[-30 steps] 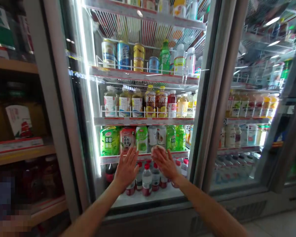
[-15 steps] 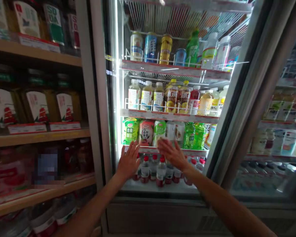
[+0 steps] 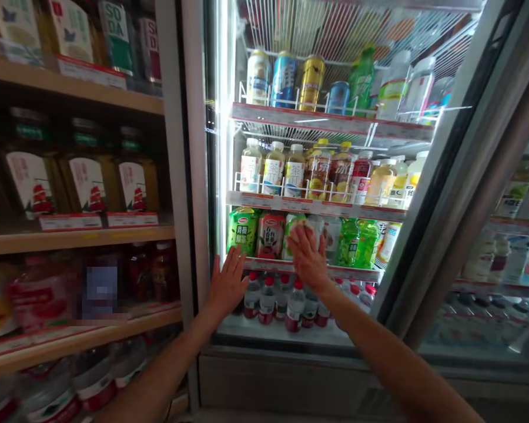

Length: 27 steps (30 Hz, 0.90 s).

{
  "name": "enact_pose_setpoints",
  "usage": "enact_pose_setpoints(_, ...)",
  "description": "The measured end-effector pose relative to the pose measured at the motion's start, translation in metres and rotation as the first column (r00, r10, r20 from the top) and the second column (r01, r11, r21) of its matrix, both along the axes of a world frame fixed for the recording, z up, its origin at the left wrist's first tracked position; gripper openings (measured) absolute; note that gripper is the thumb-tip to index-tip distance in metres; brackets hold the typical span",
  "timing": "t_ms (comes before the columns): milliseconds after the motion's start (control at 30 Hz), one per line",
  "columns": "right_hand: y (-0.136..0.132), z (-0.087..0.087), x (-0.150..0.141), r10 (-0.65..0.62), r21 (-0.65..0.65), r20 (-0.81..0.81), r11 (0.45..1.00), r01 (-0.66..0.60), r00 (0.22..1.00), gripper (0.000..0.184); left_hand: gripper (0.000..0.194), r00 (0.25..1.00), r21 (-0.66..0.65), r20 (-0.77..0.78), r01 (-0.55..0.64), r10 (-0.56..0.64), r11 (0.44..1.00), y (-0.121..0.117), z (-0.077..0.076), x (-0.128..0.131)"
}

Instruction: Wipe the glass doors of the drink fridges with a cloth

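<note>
My left hand point(image 3: 227, 285) is flat with its fingers spread at the left of the glass door point(image 3: 247, 339) of a lit drinks fridge, and appears to touch the glass. To its right my right hand point(image 3: 307, 258) is raised with its fingers stretched out and thumb apart, palm toward the same glass. Its fingertips are slightly blurred, and what lies under the palm is hidden. Behind it show a green drink bottle point(image 3: 290, 247) and a red-labelled bottle point(image 3: 270, 236). Below both hands are several red-capped bottles point(image 3: 295, 308).
Fridge shelves hold cans point(image 3: 284, 81) and tea bottles point(image 3: 273, 168). A dark metal door frame point(image 3: 449, 188) runs down the right side. On the left, a wooden shelf point(image 3: 92, 238) carries large bottles point(image 3: 88, 176) with price tags. Another fridge with bottles point(image 3: 520, 197) stands at far right.
My right hand has turned more upright and shifted slightly right and up in view. My left hand stays near the door's left edge. The whole view has shifted a little.
</note>
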State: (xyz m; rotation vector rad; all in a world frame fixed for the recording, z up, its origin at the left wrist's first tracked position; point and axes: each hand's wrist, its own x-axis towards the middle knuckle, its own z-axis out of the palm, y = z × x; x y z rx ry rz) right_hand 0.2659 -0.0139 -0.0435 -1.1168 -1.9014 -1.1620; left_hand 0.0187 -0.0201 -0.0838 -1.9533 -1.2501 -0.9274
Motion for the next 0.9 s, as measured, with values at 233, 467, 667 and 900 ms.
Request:
enact_pose_setpoints(233, 0.009, -0.006, -0.042, 0.147, 0.015, 0.24, 0.988, -0.155, 0.96, 0.048, 0.055, 0.997, 0.023, 0.007, -0.073, 0.073, 0.997, 0.0, -0.005, -0.028)
enact_pose_setpoints(467, 0.022, 0.002, -0.086, 0.259, -0.004, 0.381, 0.96, -0.279, 0.888, 0.046, 0.057, 0.992, 0.028, 0.018, -0.122, 0.122, 0.992, 0.001, -0.005, -0.061)
enact_pose_setpoints(667, 0.032, 0.022, -0.134, 0.223, -0.011, 0.131, 0.975, -0.224, 0.966, 0.049, 0.064, 0.989, 0.048, 0.068, -0.136, 0.133, 0.99, 0.001, 0.001, -0.08)
enact_pose_setpoints(900, 0.039, 0.013, -0.153, 0.319, -0.064, 0.32, 0.947, -0.315, 0.892, 0.048, 0.065, 0.986, 0.084, 0.051, -0.164, 0.16, 0.983, -0.002, 0.002, -0.093)
